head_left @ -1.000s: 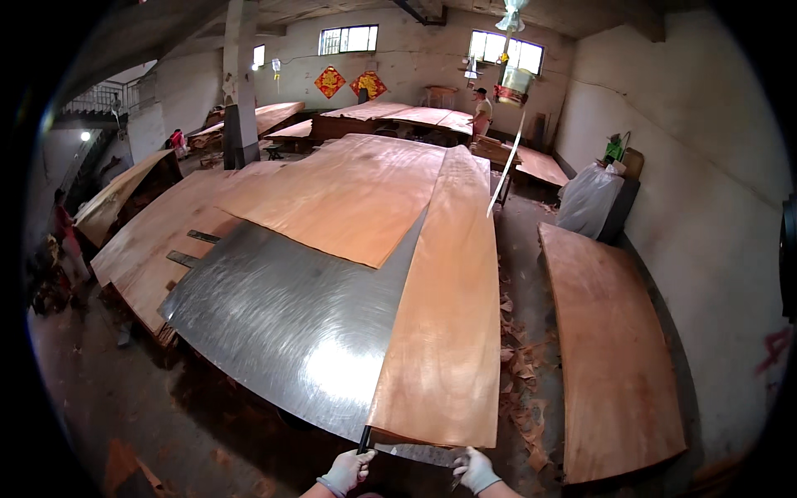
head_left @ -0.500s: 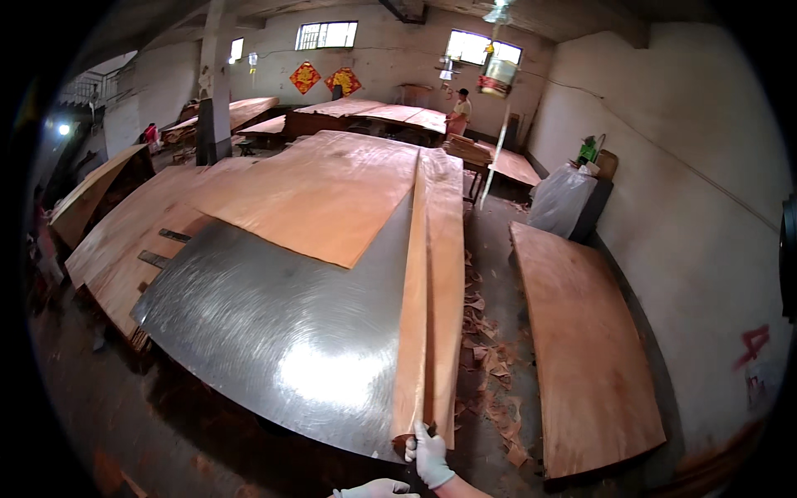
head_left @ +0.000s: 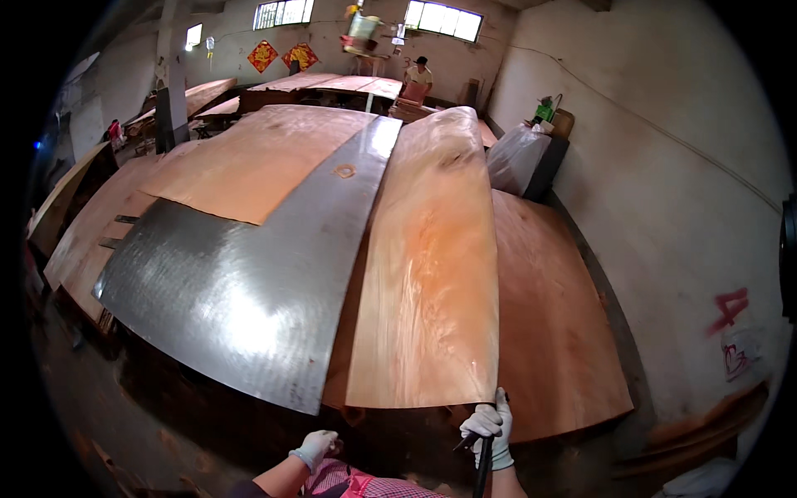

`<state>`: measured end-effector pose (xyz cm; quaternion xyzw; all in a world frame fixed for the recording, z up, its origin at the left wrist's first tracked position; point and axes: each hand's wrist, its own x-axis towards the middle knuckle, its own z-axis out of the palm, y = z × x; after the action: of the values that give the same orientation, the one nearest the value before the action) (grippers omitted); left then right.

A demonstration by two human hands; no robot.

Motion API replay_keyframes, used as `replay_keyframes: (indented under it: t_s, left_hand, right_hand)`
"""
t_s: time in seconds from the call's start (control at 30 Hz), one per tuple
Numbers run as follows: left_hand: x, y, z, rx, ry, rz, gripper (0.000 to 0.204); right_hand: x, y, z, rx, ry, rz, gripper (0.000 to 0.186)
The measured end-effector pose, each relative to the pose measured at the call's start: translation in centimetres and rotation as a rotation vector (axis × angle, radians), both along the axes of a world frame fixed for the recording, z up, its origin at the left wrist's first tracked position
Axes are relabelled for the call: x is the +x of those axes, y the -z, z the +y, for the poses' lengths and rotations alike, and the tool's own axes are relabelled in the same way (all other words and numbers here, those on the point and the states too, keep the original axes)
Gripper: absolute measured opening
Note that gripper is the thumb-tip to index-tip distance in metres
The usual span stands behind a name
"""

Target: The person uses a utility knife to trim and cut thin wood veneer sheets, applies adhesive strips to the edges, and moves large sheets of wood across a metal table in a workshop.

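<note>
A long, pale orange wood veneer sheet (head_left: pixel 432 290) spans the gap between the metal-topped table and the board on the right. My right hand (head_left: pixel 498 440), in a white glove, is closed around a dark stick (head_left: pixel 483 473) at the sheet's near right corner; whether the fingers also pinch the sheet is unclear. My left hand (head_left: pixel 314 448), gloved too, is held with its fingers curled, apart from the sheet and near the table's front edge. The shiny grey metal top (head_left: pixel 249 290) lies to the left, partly covered by another veneer sheet (head_left: pixel 249 158).
A large reddish board (head_left: pixel 564 332) lies along the right wall. Behind it stands a plastic-wrapped object (head_left: pixel 516 158). A person (head_left: pixel 418 76) stands at the far tables. A pillar (head_left: pixel 172 91) rises at the back left.
The folded veneer strip on the table's right edge has opened out and shifted right, off the metal top. My right hand moved right with it; my left hand has come further into view.
</note>
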<state>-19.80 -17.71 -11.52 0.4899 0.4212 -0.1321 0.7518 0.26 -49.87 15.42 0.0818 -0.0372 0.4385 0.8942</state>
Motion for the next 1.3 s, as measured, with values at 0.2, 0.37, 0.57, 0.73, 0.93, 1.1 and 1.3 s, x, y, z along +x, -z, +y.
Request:
replay_keyframes:
  t_s: [0.2, 0.37, 0.57, 0.73, 0.93, 1.1, 1.3]
  left_hand:
    - [9.3, 0.1, -12.0, -0.504, -0.549, 0.090, 0.082]
    - [17.5, -0.7, -17.4, -0.617, -0.580, 0.087, 0.112]
    - [26.7, 3.3, -21.9, -0.831, -0.835, -0.370, 0.094]
    - [29.8, 6.6, -24.3, -0.583, -1.012, -0.497, 0.081]
    - [27.6, 5.6, -26.8, -0.426, -1.110, -0.397, 0.075]
    - [28.6, 5.7, -29.1, -0.294, -1.233, -0.302, 0.045]
    - [33.0, 6.1, -36.8, -0.175, -1.155, -0.351, 0.026]
  right_hand:
    - [3.6, -3.1, -12.5, 0.016, 0.089, 0.009, 0.062]
    - [8.1, -2.1, -20.9, 0.009, 0.111, -0.014, 0.066]
    - [13.8, 1.5, -32.8, -0.129, 0.185, 0.004, 0.047]
    - [18.1, 2.4, -45.6, -0.389, 0.189, 0.000, 0.048]
    - [22.1, 2.7, -61.1, -0.911, 0.204, 0.046, 0.044]
    - [26.2, 4.0, -70.6, -1.467, 0.255, -0.043, 0.038]
    - [33.2, 7.5, -79.8, -1.727, 0.302, -0.107, 0.042]
